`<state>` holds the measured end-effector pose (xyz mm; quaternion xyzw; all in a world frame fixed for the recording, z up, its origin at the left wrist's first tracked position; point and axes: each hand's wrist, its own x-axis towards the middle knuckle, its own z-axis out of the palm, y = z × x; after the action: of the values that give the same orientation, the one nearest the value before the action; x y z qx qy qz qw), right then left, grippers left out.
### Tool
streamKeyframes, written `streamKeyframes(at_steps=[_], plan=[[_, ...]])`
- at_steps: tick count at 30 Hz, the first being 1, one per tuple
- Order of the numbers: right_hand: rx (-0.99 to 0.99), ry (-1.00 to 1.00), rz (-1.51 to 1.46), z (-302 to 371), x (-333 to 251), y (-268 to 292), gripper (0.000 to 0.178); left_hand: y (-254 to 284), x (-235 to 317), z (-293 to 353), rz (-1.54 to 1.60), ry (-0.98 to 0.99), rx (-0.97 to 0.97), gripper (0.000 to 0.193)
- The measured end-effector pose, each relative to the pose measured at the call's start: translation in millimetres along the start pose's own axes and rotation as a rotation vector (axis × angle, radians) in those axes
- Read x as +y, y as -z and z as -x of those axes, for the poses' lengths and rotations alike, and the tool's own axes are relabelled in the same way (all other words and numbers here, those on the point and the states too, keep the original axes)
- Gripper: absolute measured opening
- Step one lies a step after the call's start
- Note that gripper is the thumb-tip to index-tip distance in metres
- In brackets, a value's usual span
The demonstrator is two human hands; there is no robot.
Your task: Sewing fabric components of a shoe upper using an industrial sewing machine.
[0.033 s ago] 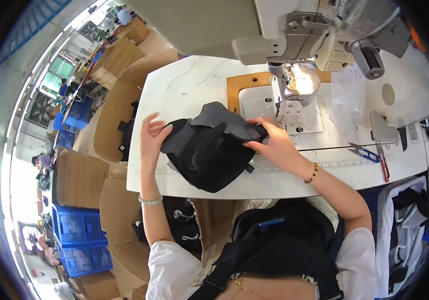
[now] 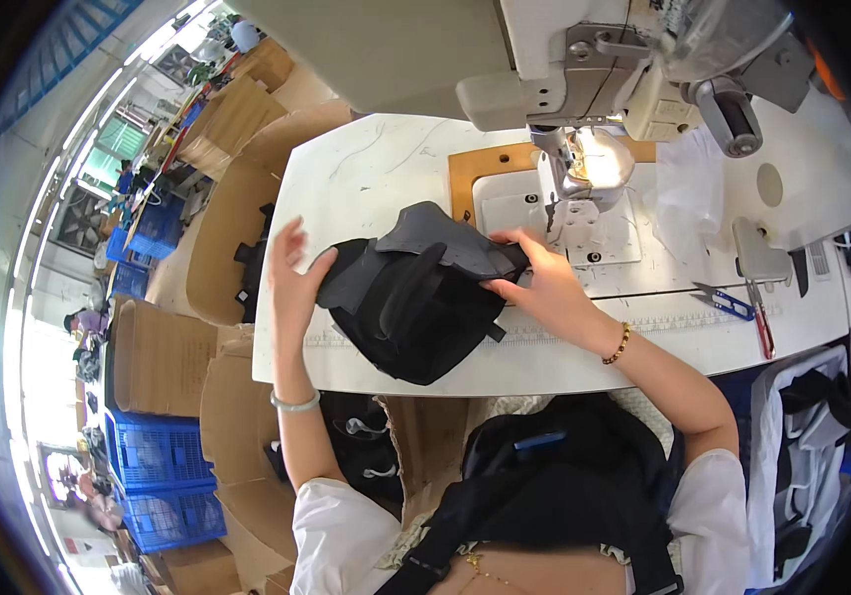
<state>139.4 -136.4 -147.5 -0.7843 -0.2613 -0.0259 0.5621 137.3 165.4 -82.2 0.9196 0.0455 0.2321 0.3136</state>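
A black padded fabric piece with a dark grey shaped panel on top lies near the front of the white table. A black strap-like strip stands up across its middle. My right hand pinches the piece's right corner between thumb and fingers. At the piece's left edge is my left hand, its fingers spread and raised. Its thumb is at the edge, and I cannot tell whether it touches. Behind the piece stands the sewing machine, its lamp lit over the needle area.
Blue-handled thread snips and a red-handled tool lie at the right on the table. A ruler strip runs along the front. Cardboard boxes stand left, with blue crates beyond. A white-lined bin holds fabric.
My left hand has shifted slightly left, its fingers lifting farther from the fabric piece. My right hand keeps its hold, and the piece has barely moved.
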Motion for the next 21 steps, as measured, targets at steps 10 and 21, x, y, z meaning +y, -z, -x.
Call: streamKeyframes(at_steps=[10,21], plan=[[0.219,0.288,-0.108,16.6,-35.6,-20.9,0.063,4.0,138.0,37.8,-0.386,-0.680,-0.709,0.080],[-0.183,-0.227,-0.181,40.7,-66.7,35.8,0.054,2.8,159.5,25.1,-0.031,-0.158,-0.779,0.028]])
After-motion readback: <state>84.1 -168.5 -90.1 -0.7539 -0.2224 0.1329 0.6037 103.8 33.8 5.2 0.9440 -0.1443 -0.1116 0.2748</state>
